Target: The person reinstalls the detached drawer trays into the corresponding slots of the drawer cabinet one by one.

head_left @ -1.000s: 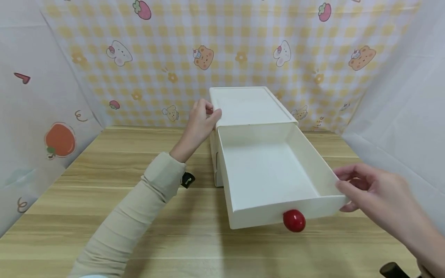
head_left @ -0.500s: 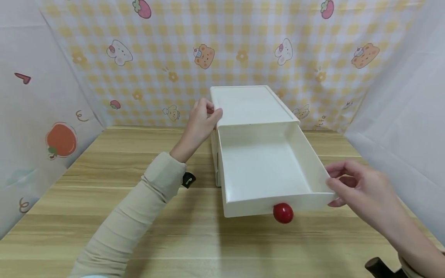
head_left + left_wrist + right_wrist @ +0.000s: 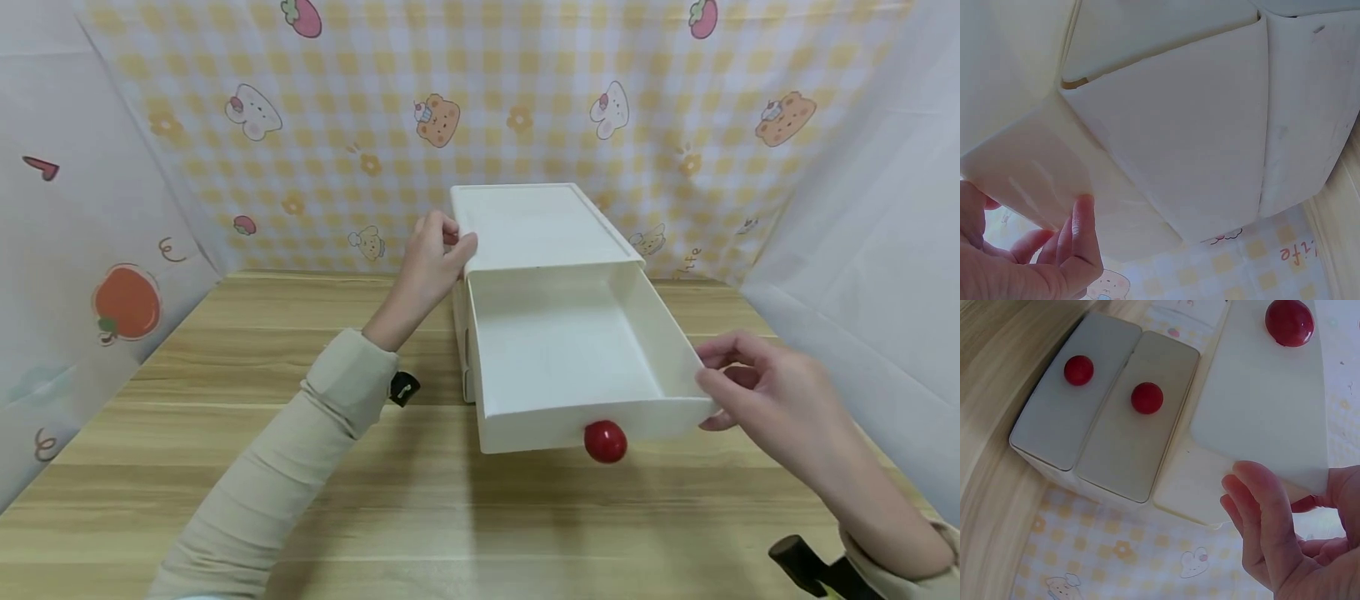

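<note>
Drawer [image 3: 570,350]: top one of a white cabinet [image 3: 536,225], sitting mid-table, pulled most of the way out toward 6 o'clock. Nothing in it as far as the head view shows.

Knob [image 3: 605,441]: red ball on the drawer front, untouched, hanging just under the front edge.

Right hand [image 3: 757,392]: at 3 o'clock of the drawer, fingers and thumb pinching the front right corner. The right wrist view shows fingers [image 3: 1260,519] wrapped over the front panel's edge.

Left hand [image 3: 431,267]: at 9 o'clock of the cabinet, curled over the top left front corner, looks like it's bracing the body. Left wrist view has the fingertips [image 3: 1082,228] flat against the white plastic.

Lower drawers: two more with red knobs [image 3: 1147,397] show in the right wrist view, both closed flush.

Progress: honestly looks mid-slide to me. Drawer is neither shut nor off its rails, back end is under the cabinet top. Can't tell direction from this alone.

Left to do: if it's closing, nearly the whole travel remains; if opening, it's basically there.

Table [image 3: 225,467]: light wood, cartoon-print backdrop [image 3: 450,108] behind at 12 o'clock.
</note>
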Demonstrator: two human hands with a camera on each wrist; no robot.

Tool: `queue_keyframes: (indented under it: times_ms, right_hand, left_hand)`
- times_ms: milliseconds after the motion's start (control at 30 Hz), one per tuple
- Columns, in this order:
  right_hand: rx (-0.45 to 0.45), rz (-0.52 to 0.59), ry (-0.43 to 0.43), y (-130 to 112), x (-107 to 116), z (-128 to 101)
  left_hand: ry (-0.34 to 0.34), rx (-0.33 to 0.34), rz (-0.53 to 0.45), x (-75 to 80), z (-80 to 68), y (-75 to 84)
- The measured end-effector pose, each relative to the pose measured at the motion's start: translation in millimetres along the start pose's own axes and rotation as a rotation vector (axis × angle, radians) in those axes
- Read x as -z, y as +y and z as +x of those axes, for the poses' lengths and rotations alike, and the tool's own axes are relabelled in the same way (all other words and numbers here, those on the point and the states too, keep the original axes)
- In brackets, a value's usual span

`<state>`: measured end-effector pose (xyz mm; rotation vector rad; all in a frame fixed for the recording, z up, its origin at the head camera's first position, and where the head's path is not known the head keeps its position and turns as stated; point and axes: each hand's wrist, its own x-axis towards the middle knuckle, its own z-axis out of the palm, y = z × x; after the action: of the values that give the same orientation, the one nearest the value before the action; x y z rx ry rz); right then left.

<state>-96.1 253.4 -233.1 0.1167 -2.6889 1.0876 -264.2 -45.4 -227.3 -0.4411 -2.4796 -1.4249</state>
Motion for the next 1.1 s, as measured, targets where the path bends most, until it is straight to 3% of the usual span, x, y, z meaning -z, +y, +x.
queue_keyframes:
  times_ms: [500,1100]
  right_hand:
    - [0.014,-0.046,-0.011,-7,-1,21]
    - [-0.045,-0.036,-0.058,-10,-2,48]
  left_hand:
    - [-0.028,0.021,-0.078,4.2,-0.3,1.1]
    - [-0.021,0.026,-0.102,2.2,0.6,0.2]
